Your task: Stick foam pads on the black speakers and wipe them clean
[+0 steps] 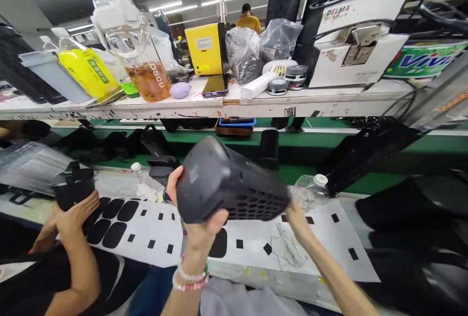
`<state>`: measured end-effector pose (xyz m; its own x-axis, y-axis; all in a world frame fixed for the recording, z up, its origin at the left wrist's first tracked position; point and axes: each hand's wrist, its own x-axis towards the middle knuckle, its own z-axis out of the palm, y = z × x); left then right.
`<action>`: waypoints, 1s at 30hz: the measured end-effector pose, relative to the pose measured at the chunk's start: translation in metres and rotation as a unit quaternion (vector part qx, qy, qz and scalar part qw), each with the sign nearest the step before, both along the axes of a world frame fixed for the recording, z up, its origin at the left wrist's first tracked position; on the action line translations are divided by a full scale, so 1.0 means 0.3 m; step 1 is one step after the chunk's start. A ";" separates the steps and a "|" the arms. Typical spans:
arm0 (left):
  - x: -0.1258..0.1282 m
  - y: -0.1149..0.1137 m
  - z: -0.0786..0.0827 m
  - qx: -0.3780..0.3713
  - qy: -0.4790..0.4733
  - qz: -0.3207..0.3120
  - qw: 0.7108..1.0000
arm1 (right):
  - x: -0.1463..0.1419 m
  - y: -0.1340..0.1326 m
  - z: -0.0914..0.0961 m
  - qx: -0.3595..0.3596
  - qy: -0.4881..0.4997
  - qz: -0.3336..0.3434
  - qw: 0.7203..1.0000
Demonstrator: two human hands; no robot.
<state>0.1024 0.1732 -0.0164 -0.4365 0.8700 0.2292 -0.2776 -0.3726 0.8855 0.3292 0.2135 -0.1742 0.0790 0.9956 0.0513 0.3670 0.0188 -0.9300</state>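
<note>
A long black plastic housing (234, 182) with rounded edges and honeycomb-like holes along its side is held up, tilted, above the bench. My left hand (204, 223) is closed around its near left end, thumb in front and fingers behind. At the far right end, my right hand (295, 214) grips the housing's edge; its fingers are partly hidden and blurred. Beneath lies a white sheet (256, 252) with black squares and rounded black pads stuck on it. A transparent plastic bottle (310, 189) with a white cap lies just beyond my right hand.
To the left, a co-worker's hands (75, 213) hold another black part (74, 184). More black housings (413, 208) are stacked at the right. A shelf (204, 107) crosses above, bearing a jug (135, 52), a yellow box (205, 49) and a white DELMA device (360, 43).
</note>
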 end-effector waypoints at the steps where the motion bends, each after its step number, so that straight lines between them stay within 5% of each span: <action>1: -0.014 -0.006 -0.016 0.037 0.078 0.057 0.995 | -0.056 -0.018 -0.054 -0.020 -0.016 0.025 0.999; 3: -0.035 -0.004 -0.071 0.080 0.207 0.123 0.967 | -0.179 -0.064 -0.146 -0.049 -0.041 0.088 0.994; 6: -0.058 0.032 -0.193 0.014 0.306 0.100 0.947 | -0.359 -0.123 -0.254 -0.073 -0.092 0.176 0.977; 9: -0.083 0.078 -0.313 -0.074 0.362 0.102 0.924 | -0.483 -0.138 -0.331 -0.089 -0.157 0.194 0.964; 12: -0.102 0.106 -0.378 -0.101 0.384 0.101 0.912 | -0.530 -0.127 -0.379 -0.096 -0.212 0.183 0.955; 30: -0.151 0.156 -0.377 -0.119 0.375 0.078 0.916 | -0.588 -0.118 -0.418 -0.109 -0.326 0.128 0.930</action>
<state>0.0570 0.2200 -0.1295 -0.3565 0.8752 0.3270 0.4826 -0.1272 0.8666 0.1529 0.1780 -0.2995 -0.1392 0.9699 -0.1997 0.8638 0.0203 -0.5034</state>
